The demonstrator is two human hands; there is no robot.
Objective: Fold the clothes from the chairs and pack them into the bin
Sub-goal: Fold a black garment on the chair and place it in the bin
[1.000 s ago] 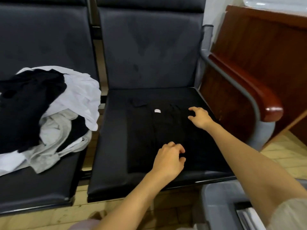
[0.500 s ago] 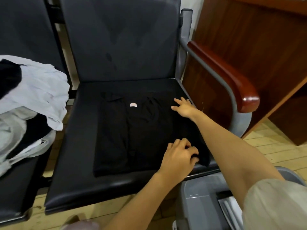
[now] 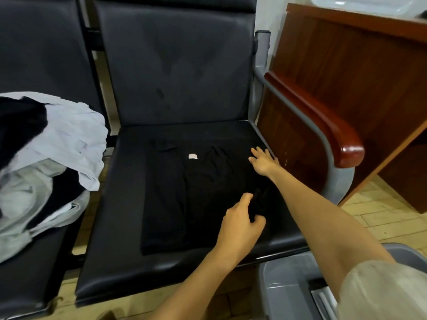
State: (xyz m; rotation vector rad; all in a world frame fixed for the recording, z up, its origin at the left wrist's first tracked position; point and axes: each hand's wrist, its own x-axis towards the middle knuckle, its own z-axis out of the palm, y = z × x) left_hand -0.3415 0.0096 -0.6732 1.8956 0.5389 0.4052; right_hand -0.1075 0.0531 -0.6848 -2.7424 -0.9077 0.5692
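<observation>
- The left hand (image 3: 240, 225) has its fingers curled and pinches a raised ridge of black cloth between thumb and forefinger, near the right front part of the shirt (image 3: 175, 199).
- The right hand (image 3: 263, 161) lies flat with fingers straight and spread, pressing on the shirt's far right corner, just beside the seat edge; it grasps nothing.
- The shirt lies flat on the seat of the chair (image 3: 111, 227), partly folded into a rough rectangle, its collar end toward the backrest.
- A small pale label (image 3: 193, 156) shows at the collar, between the two hands' reach and the backrest.
- The armrest (image 3: 323, 121), red-brown wood on a grey frame, runs along the chair's right side, near the right hand.
- A light sleeve (image 3: 381, 292) covers the right upper arm.
- The grey bin (image 3: 284, 287) stands on the floor (image 3: 381, 215) in front of the chair, under the right arm; its contents cannot be made out.
- A pile (image 3: 57, 144) of white, grey and black clothes lies unfolded on the next chair (image 3: 34, 285) to the left.
- A wooden desk (image 3: 346, 54) stands beyond the armrest.
</observation>
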